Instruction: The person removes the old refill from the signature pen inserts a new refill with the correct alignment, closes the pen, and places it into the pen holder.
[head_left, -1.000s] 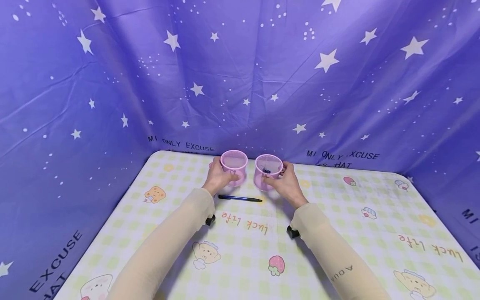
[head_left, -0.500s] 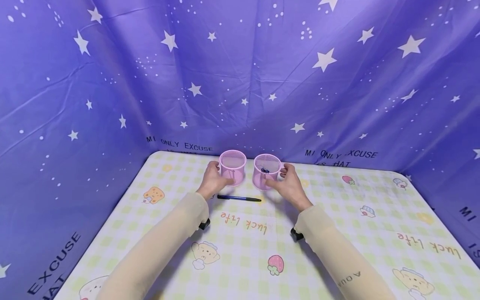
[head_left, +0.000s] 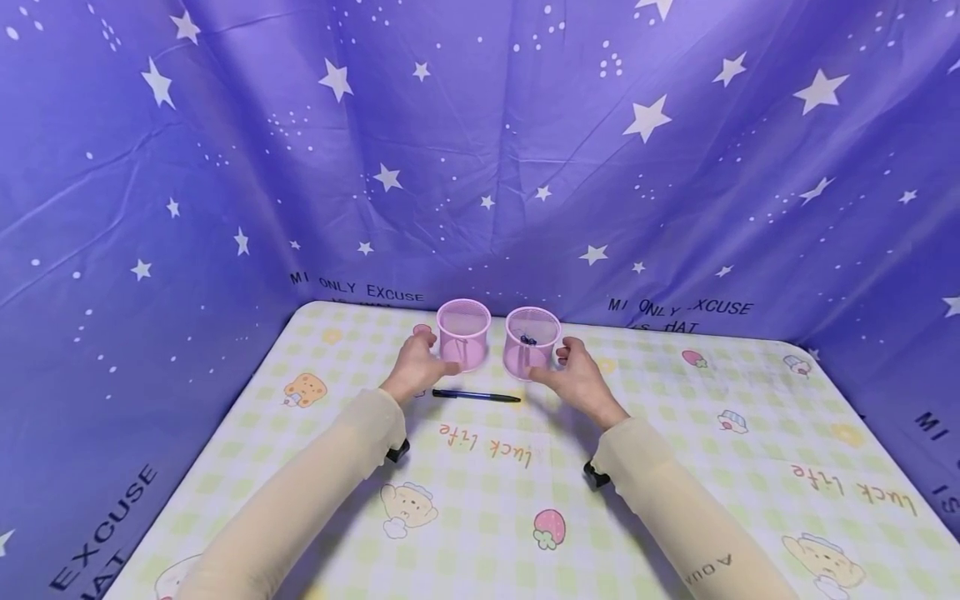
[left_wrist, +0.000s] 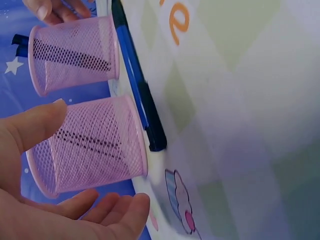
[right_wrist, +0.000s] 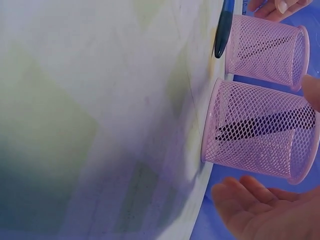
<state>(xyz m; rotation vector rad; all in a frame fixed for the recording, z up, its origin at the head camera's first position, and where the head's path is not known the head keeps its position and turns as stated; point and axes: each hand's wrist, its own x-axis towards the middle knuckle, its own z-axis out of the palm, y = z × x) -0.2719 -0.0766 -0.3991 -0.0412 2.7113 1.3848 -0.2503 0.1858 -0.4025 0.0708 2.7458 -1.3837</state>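
Two pink mesh pen holders stand upright side by side at the table's far edge. My left hand point(head_left: 414, 365) is beside the left pen holder point(head_left: 472, 354), fingers loosely bent around its side with a gap visible in the left wrist view. My right hand point(head_left: 581, 379) is likewise beside the right pen holder point(right_wrist: 250, 107), its fingers apart from the mesh. Dark blue pens point(left_wrist: 21, 45) stick up out of the right holder. Thin dark lines show through the left holder's mesh; I cannot tell what they are. A blue and black pen point(head_left: 476, 396) lies in front of both holders.
A checked tablecloth point(head_left: 480, 492) with printed cartoons covers the table. A purple star-patterned curtain point(head_left: 480, 150) hangs close behind the holders and along both sides.
Both hands have loosened from the pen holders and drawn outward and slightly back, the left further left, the right further right. The holders and the lying pen stay in place.
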